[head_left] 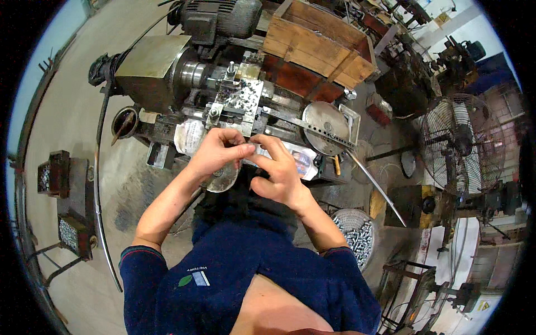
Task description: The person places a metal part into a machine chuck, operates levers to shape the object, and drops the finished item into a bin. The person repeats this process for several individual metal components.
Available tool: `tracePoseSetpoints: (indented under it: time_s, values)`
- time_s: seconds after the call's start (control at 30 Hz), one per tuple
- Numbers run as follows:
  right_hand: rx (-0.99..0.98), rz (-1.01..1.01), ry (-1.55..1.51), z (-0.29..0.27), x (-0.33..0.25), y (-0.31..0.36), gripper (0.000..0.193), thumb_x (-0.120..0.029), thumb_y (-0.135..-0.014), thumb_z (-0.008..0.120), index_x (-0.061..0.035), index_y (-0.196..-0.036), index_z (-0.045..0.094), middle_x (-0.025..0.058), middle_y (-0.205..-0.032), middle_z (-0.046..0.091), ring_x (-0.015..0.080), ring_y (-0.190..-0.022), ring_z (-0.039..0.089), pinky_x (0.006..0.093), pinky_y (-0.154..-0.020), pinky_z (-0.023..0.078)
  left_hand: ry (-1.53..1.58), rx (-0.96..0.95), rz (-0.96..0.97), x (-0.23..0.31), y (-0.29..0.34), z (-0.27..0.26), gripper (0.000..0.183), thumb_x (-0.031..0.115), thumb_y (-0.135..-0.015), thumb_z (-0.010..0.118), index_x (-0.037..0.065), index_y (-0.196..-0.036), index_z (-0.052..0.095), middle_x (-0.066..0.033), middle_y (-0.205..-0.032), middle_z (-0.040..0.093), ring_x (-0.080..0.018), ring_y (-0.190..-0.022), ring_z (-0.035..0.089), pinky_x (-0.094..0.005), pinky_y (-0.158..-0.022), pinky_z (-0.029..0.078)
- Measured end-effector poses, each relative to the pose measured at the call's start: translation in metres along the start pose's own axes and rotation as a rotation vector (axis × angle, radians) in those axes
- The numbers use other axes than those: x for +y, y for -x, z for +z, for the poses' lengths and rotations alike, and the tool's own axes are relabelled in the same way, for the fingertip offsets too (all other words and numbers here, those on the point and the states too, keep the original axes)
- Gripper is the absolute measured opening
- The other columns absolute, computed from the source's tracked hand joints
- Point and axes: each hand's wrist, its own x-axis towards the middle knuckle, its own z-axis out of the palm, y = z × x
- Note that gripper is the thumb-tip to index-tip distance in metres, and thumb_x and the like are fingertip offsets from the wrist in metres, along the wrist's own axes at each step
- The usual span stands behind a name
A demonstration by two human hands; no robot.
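My left hand (219, 149) and my right hand (281, 172) meet in front of the machine, close to my body. The left thumb and fingers are pressed together. The right fingers are curled, with their tips against the left fingertips. Anything pinched between them is hidden or too small to name. Just beyond is a metal slide block (243, 96) strewn with bright chips and fitted with upright bolts. A steel spindle (193, 73) lies to its left. Under my left hand shows part of a round metal disc (222, 180). A white cloth or sack (188, 137) lies beside that hand.
A perforated bar (307, 126) crosses a round plate (328, 114) at right, near a long rod (377, 187). Behind stand a motor (220, 19) and wooden crate (315, 42). A basket (338, 215) holds metal parts. A large fan (463, 134) stands right; bins (58, 174) stand left.
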Motion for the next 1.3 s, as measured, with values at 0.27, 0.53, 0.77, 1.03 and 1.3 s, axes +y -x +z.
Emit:
tracePoseSetpoints:
  time_s: [0.27,0.53,0.77,1.03,1.3]
  values:
    - [-0.094,-0.116,0.051,0.003,0.002,-0.019,0.034,-0.012,-0.054,0.063,-0.0012,-0.086,0.06,0.0176,-0.102,0.055,0.0345,-0.088,0.053,0.0409,-0.075,0.047,-0.2,-0.069,-0.134,0.008,0.0,-0.02,0.036,0.032,-0.076,0.07,-0.002,-0.065,0.062,-0.0025,-0.055,0.055,-0.0073,-0.046,0.05,-0.0213,-0.04,0.038]
    - [-0.181,-0.2,0.066,0.012,0.019,-0.062,0.038,-0.01,-0.052,0.063,-0.0053,-0.09,0.064,0.014,-0.098,0.058,0.0318,-0.083,0.055,0.0384,-0.071,0.048,-0.268,-0.085,-0.056,0.03,0.01,-0.064,0.029,0.025,-0.085,0.059,-0.003,-0.085,0.061,-0.0032,-0.064,0.059,-0.0086,-0.058,0.056,-0.0232,-0.054,0.043]
    - [-0.424,-0.165,0.518,0.057,0.068,-0.176,0.021,-0.023,-0.056,0.064,-0.0069,-0.069,0.066,0.0137,-0.085,0.062,0.029,-0.087,0.057,0.0373,-0.074,0.048,-0.637,0.555,0.049,0.047,0.101,-0.185,0.029,0.022,-0.084,0.058,-0.005,-0.095,0.058,-0.0034,-0.066,0.056,-0.0099,-0.06,0.054,-0.0262,-0.056,0.043]
    - [-0.414,-0.005,0.556,0.106,0.111,-0.199,0.022,-0.019,-0.051,0.063,-0.001,-0.064,0.064,0.0174,-0.07,0.062,0.0333,-0.074,0.061,0.0406,-0.07,0.05,-1.222,0.872,-0.313,-0.019,0.256,-0.262,0.032,0.021,-0.078,0.061,-0.002,-0.1,0.058,-0.0132,-0.061,0.054,-0.0235,-0.056,0.054,-0.0347,-0.056,0.043]
    - [-0.359,-0.079,0.517,0.116,0.112,-0.201,0.024,-0.021,-0.052,0.064,-0.0002,-0.065,0.064,0.0201,-0.069,0.06,0.0354,-0.074,0.06,0.0405,-0.069,0.05,-0.87,1.029,-0.426,-0.052,0.236,-0.249,0.031,0.023,-0.077,0.065,-0.005,-0.083,0.052,-0.0148,-0.063,0.058,-0.0239,-0.059,0.06,-0.0348,-0.055,0.044]
